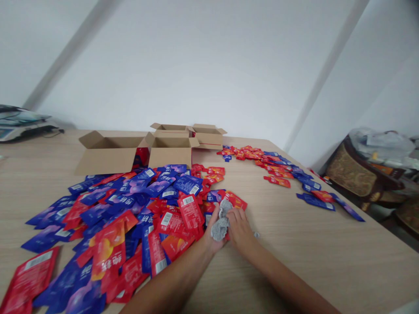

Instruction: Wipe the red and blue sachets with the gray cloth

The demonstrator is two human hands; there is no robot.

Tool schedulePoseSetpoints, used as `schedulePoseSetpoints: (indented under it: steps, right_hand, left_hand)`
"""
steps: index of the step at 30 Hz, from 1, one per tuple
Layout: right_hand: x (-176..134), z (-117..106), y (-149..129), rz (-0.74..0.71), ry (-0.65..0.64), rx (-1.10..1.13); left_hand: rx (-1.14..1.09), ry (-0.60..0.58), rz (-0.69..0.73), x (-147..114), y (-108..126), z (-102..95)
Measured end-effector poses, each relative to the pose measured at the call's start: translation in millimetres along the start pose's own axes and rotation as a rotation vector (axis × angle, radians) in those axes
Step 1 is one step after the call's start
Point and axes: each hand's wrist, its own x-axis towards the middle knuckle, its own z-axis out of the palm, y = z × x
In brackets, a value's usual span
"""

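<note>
A crumpled grey cloth (220,227) is bunched between the two hands, above the counter (294,257) and at the right edge of a heap of red and blue packets (122,200). The left grip (212,243) is closed around the cloth from its outer side, and the right grip (240,226) pinches it with curled fingers. Red shows just beneath the cloth, but whether a packet is held there too I cannot tell. The cloth looks light, soft and limp, with a grippy knit-like texture; it should fold anywhere without harm, so a gathered handful at its middle suits it best. The packets look smooth and probably slippery, with some give; the flat side edges would likely offer surer hold than the glossy faces.
</note>
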Motion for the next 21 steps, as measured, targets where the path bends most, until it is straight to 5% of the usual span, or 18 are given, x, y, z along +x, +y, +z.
schedulePoseSetpoints:
  steps: [8,14,17,21]
  right_hand:
    - [15,-4,26,0.156,0.084,0.016]
    - [8,-5,61,0.428,0.288,0.361]
    - [1,-7,45,0.523,0.273,0.576]
    - [-3,-4,6,0.328,0.274,0.644]
  left_hand:
    - [0.091,-0.172,-0.006,6,-9,2.0]
    - [0.18,-0.066,0.103,11,-12,-3.4]
    - [0.171,-0.024,0.129,13,-13,-3.5]
    - [0.133,-0.026,0.107,17,-12,-7.4]
